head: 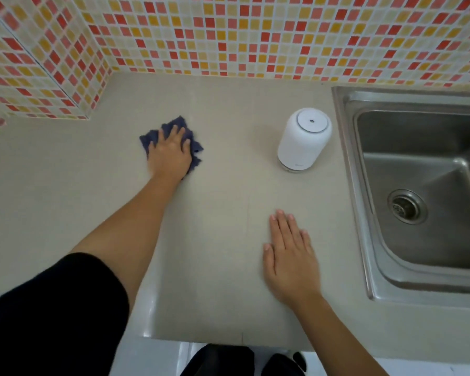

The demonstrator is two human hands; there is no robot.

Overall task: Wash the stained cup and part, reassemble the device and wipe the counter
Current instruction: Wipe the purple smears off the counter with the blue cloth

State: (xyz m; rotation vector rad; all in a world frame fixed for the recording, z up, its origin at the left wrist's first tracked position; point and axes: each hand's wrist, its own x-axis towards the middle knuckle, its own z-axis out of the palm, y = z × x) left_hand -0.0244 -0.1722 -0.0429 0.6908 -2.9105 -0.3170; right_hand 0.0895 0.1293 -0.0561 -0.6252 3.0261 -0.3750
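My left hand presses flat on a dark blue cloth on the beige counter, left of centre toward the back. The cloth sticks out around my fingers. A white rounded device with a small hole in its top stands upright in one piece, to the right of the cloth and close to the sink. My right hand lies flat on the counter, palm down, fingers together, holding nothing. No cup is in view.
A steel sink with a round drain fills the right side; its rim runs close to the device. Mosaic tiled walls close off the back and the left corner. The counter's front edge is near my body.
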